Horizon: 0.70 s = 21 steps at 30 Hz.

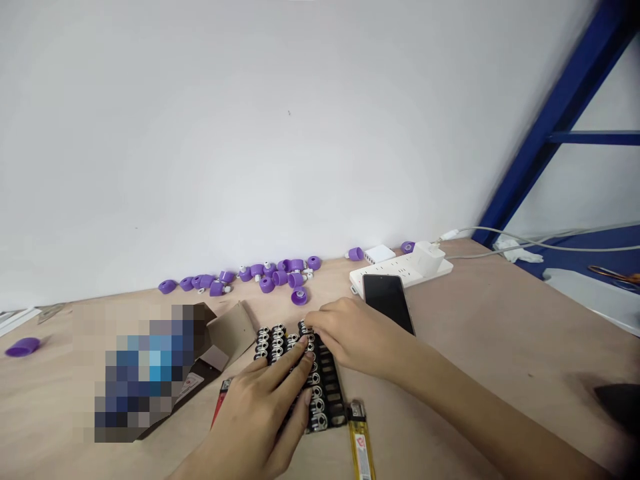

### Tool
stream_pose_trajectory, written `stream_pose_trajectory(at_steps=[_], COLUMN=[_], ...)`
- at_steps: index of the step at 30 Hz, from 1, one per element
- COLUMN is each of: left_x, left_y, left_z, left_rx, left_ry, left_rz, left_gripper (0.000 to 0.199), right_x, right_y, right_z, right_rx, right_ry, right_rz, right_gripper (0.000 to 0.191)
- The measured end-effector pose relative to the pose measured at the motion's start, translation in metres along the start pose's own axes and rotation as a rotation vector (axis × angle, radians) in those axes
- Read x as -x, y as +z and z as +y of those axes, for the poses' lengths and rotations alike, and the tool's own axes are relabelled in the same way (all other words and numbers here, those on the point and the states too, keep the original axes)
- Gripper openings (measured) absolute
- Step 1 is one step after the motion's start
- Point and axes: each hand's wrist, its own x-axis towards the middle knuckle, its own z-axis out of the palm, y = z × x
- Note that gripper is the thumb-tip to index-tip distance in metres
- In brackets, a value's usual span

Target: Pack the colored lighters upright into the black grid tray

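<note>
A black tray (334,390) holds rows of small black-and-silver pieces (316,403) with ring-shaped tops; its right-hand column has bare slots. Stretched over the middle of the rows, the fingers of my left hand (265,403) lie flat and apart on the pieces. At the tray's far end, my right hand (345,333) has its thumb and fingers pinched together by a piece in the column beside the bare slots. The fingers hide what is in the pinch. A yellow lighter (361,443) lies by the tray's near right corner. Part of a red lighter (220,403) shows left of my left hand.
Several purple caps (280,277) lie along the wall, one purple cap (23,347) far left. An open cardboard box (233,333), partly blurred, stands left. A phone (387,300) leans on a white power strip (395,267) with a plugged-in charger (427,259). Cables (540,237) run right.
</note>
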Motion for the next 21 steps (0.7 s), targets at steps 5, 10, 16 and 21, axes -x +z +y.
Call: stream_pose_trajectory(at_steps=[5, 10, 16, 21], left_x=[0.000, 0.013, 0.037, 0.047], left_y=[-0.004, -0.015, -0.055, -0.090], left_z=[-0.001, 0.000, 0.010, 0.023], left_rx=[0.042, 0.166, 0.302, 0.322], left_ry=[-0.027, -0.170, -0.184, -0.117], left_rz=[-0.062, -0.066, 0.126, 0.304], left_gripper=[0.038, 0.037, 0.032, 0.030], right_x=[0.006, 0.043, 0.132, 0.186], right_y=[-0.015, -0.040, -0.016, 0.023], right_z=[-0.006, -0.035, -0.080, -0.114], right_rx=[-0.004, -0.061, -0.276, -0.431], right_ry=[-0.022, 0.055, 0.195, 0.238], right_rz=[0.021, 0.128, -0.114, -0.272], right_gripper=[0.015, 0.019, 0.048, 0.086])
